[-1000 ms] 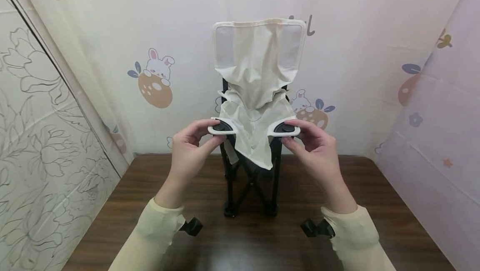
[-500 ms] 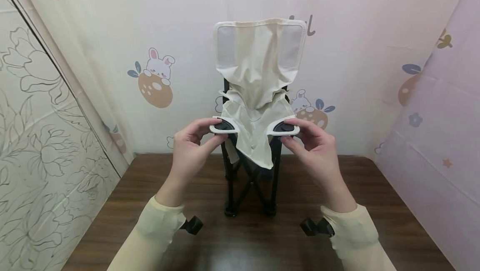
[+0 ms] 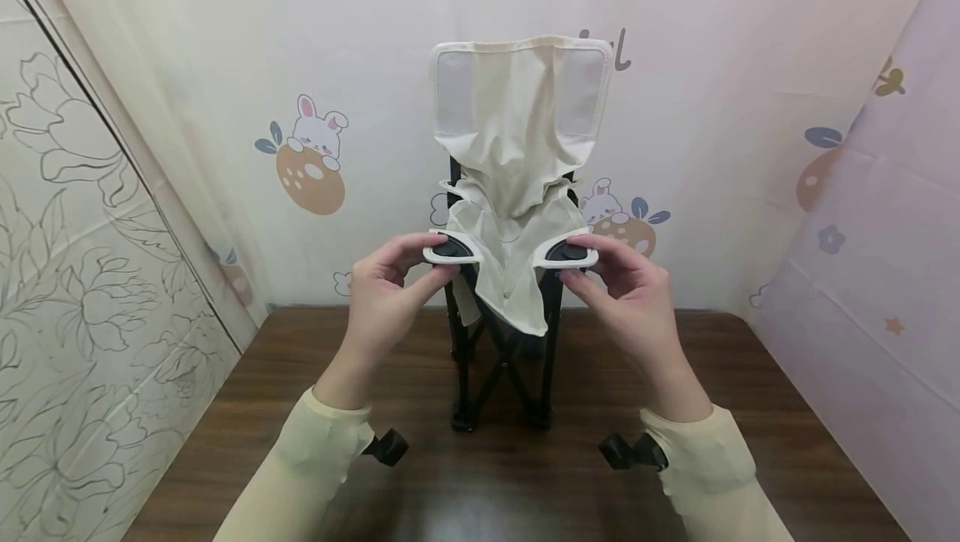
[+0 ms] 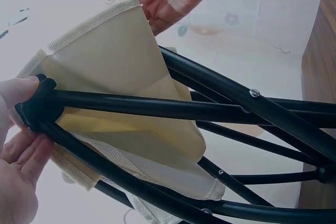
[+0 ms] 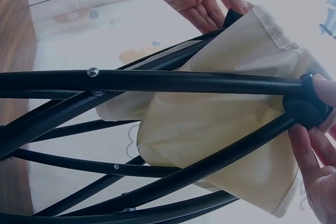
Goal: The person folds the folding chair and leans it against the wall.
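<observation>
A small folding chair with a cream fabric seat and back (image 3: 517,100) stands upright, partly folded, in the middle of the head view. Its seat cloth sags and creases between the two front corners. My left hand (image 3: 386,300) pinches the left front corner (image 3: 453,248), thumb below and fingers above. On the other side my right hand (image 3: 633,292) holds the right front corner (image 3: 566,253) the same way. Both wrist views show these corners from below: a black plastic joint (image 4: 41,106) at the left and another joint (image 5: 306,103) at the right, where black tubes meet.
The chair's crossed black legs (image 3: 504,364) stand on a dark brown wooden table (image 3: 495,484). Close behind hangs a pale curtain (image 3: 360,17) printed with rabbits. A panel with line-drawn flowers (image 3: 90,317) rises at the left, and another pale curtain (image 3: 862,275) at the right.
My left hand and its corner have shifted slightly right and up. The right corner has moved a little up and inward, so the corners stand slightly closer together. Both hands keep their hold.
</observation>
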Demonstrator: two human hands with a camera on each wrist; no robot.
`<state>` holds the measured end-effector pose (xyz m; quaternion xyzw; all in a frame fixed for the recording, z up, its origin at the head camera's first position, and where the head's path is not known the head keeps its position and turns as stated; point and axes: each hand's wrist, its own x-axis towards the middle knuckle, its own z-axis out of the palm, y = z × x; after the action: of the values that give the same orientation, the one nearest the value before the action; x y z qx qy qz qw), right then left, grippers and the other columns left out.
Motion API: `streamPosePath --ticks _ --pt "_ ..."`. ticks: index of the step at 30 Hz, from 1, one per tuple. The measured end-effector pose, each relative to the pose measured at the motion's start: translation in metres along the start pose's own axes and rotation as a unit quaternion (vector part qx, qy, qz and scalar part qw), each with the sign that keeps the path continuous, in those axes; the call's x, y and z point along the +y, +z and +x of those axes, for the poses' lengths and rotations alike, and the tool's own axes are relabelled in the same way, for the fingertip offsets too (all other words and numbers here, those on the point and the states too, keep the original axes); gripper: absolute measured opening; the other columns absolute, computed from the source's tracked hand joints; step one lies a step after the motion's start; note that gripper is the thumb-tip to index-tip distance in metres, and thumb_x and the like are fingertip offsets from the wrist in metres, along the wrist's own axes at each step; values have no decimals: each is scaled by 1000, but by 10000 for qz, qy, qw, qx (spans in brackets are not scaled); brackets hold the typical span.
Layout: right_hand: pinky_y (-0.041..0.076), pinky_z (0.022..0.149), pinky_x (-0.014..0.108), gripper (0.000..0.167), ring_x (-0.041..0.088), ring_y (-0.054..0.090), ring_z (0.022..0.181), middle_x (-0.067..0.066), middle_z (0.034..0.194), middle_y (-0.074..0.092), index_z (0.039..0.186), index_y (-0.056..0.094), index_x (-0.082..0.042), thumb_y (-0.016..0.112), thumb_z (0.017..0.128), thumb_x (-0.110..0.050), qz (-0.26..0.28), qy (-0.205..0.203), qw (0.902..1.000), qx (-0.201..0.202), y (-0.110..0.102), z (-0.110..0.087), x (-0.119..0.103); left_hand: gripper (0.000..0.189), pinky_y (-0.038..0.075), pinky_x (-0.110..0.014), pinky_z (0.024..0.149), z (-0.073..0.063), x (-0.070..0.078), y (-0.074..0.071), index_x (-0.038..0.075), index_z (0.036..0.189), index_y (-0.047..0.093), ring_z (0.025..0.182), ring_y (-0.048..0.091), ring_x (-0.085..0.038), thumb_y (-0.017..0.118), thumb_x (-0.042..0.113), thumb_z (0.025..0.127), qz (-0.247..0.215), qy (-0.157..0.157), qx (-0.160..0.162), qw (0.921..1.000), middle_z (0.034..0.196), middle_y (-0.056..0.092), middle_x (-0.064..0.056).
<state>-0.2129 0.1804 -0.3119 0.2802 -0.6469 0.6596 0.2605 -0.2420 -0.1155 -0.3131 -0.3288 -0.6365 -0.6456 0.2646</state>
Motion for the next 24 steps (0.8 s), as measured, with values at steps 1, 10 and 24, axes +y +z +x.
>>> streamPosePath --ticks 1,10,24 --pt "58 103 28 44 22 74 106 14 120 76 130 70 13 76 87 24 29 -22 10000 16 0 0 0 34 64 -31 92 0 0 0 -5 120 77 107 79 -23 84 -13 88 -4 0 7 10000 117 79 -17" --pt "59 101 27 46 21 74 105 16 119 76 128 70 16 74 85 29 122 -189 9997 63 3 3 1 32 64 -33 94 3 -2 2 -4 120 77 107 78 -24 83 -11 89 -44 -22 12 10000 117 79 -15" --pt "60 100 26 46 21 74 105 15 119 76 127 69 17 74 84 30 162 -202 9997 38 5 4 0 31 64 -32 93 3 -1 4 -4 120 77 106 78 -24 84 -10 89 -39 7 15 10000 117 79 -14"
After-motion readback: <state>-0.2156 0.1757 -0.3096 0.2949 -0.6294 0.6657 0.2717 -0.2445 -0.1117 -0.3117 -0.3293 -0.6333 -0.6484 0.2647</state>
